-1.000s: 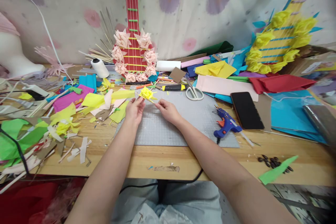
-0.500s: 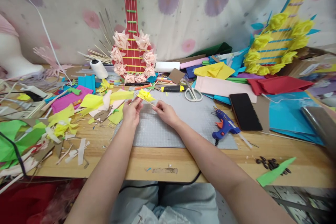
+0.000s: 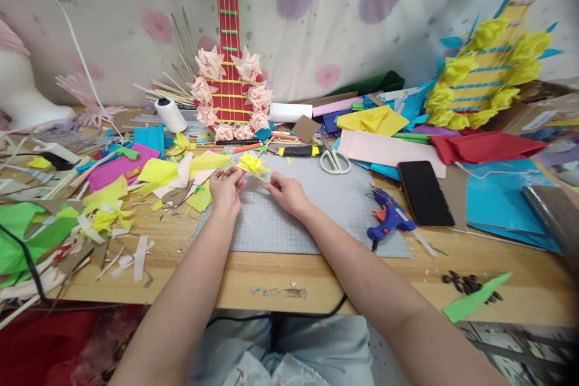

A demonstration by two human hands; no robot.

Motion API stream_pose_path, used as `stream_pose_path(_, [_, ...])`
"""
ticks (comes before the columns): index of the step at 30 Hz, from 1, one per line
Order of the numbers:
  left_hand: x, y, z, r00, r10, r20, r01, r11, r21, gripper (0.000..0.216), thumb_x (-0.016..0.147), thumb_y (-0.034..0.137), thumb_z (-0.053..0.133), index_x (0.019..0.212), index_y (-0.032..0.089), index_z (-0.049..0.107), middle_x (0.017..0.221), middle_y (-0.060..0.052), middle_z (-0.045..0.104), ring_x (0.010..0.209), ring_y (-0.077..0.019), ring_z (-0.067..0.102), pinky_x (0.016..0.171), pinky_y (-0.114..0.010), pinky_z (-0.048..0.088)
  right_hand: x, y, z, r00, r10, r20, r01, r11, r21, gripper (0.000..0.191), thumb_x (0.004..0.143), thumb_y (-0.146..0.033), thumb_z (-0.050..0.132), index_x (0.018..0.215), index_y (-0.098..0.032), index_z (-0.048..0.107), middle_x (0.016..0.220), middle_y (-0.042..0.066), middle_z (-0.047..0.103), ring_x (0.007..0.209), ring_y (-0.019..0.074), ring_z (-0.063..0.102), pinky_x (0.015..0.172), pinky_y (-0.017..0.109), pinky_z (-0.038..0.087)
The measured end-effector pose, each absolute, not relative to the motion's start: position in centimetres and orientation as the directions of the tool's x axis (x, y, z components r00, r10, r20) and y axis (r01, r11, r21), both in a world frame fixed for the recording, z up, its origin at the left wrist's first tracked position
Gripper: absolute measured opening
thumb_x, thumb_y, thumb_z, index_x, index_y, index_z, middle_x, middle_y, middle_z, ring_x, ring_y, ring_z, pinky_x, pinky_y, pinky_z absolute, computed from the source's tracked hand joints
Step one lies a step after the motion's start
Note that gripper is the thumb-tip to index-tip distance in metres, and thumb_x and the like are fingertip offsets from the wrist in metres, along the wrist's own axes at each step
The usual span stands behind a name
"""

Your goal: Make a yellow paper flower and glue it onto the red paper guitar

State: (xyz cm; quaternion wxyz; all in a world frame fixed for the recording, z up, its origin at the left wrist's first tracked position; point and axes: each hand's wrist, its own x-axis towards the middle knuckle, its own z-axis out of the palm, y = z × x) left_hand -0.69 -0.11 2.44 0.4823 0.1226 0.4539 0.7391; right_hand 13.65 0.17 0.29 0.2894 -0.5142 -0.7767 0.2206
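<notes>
A yellow paper flower [image 3: 251, 162] is held over the grey cutting mat [image 3: 280, 235], between my hands. My right hand [image 3: 288, 194] is closed round a thin pale stick [image 3: 261, 178] that runs up to the flower. Just left of the bloom, my left hand [image 3: 227, 191] has its fingertips pinched together at the flower's edge, apparently on its paper. The exact contact there is too small to make out. White-handled scissors [image 3: 335, 161] and a yellow-and-black utility knife [image 3: 301, 151] lie beyond my hands.
A blue glue gun [image 3: 389, 217] and a black phone [image 3: 425, 193] lie to the right. Paper scraps [image 3: 156, 175] cover the left side. A red paper guitar [image 3: 228, 102] with pink flowers stands behind; a yellow one [image 3: 479, 81] leans at right. Black beads [image 3: 465, 281] lie near the front edge.
The view has shifted slightly. The yellow flower is turned a little between my hands, and both hands keep nearly the same place.
</notes>
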Motion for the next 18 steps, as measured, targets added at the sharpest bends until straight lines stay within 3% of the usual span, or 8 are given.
stream_pose_path(10, [-0.62,0.00,2.37,-0.453,0.825,-0.337,-0.673,-0.069,0.736,0.032,0.065,-0.006,0.055,0.077,0.017,0.036,0.070,-0.001,0.061,0.062,-0.0093,0.063,0.053,-0.014,0.048,13.80,0.19,0.44,-0.319,0.925,0.208,0.747,0.381,-0.545,0.022,0.083,-0.040,0.044,0.078,-0.020,0.054,0.065,-0.002,0.057,0.057,0.0113,0.047,0.054,0.022,0.027])
stream_pose_path(18, [-0.53,-0.24,2.49,-0.525,0.808,-0.266,-0.572,-0.104,0.813,0.036,0.063,-0.003,0.059,0.080,0.020,0.036,0.073,0.004,0.060,0.058,-0.0104,0.062,0.042,-0.014,0.042,13.55,-0.29,0.78,-0.362,0.913,0.191,0.793,0.409,-0.451,0.023,0.085,-0.040,0.041,0.083,-0.021,0.055,0.071,0.000,0.062,0.061,0.0128,0.051,0.055,0.023,0.025])
